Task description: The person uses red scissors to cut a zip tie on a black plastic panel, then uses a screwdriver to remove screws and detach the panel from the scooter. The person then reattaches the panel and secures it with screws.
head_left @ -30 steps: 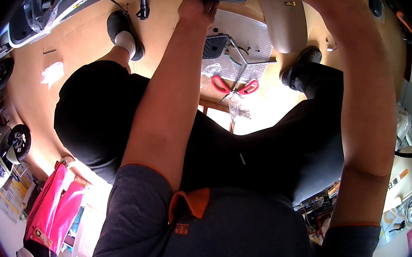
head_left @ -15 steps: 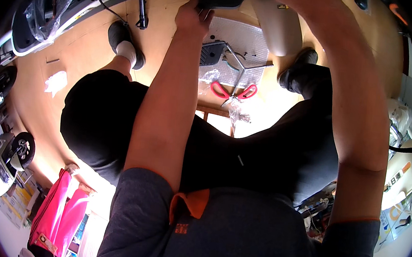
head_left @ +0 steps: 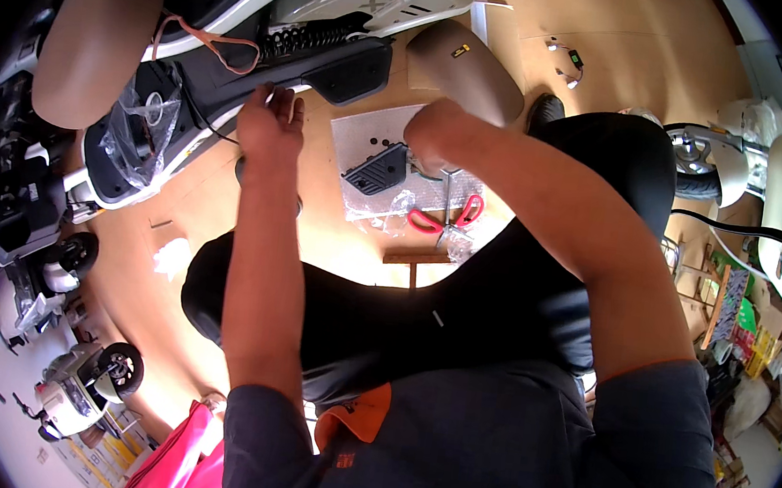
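Scanning remotely, I spot red-handled scissors (head_left: pixel 438 226) at the bubble wrap (head_left: pixel 349 141). Left of it, the left hand (head_left: pixel 270 127) half-curls, seemingly empty; over it, the right hand (head_left: pixel 437 136) curls, contents unclear.

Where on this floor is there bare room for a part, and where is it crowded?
Bare floor lies right of the wired device, and between the white scrap and lower-left scooter wheel. Crowded: the bubble-wrap sheet, around the ridged black panel, red-handled scissors and right hand.
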